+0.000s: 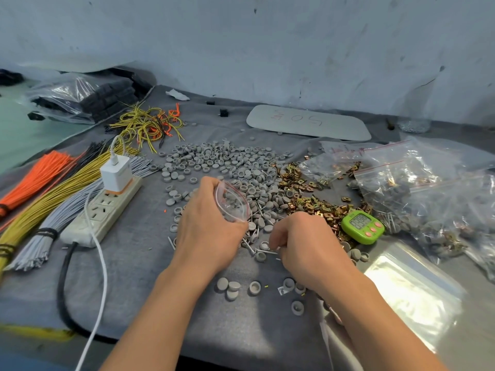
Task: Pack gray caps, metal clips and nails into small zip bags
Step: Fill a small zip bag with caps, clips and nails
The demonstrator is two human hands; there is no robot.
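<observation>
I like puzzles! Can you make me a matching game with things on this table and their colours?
Things:
1 timer
2 charger
3 metal clips
4 caps

Colours:
A white
B gold
C gray
D green

Pairs: 1-D, 2-A, 3-B, 4-C
</observation>
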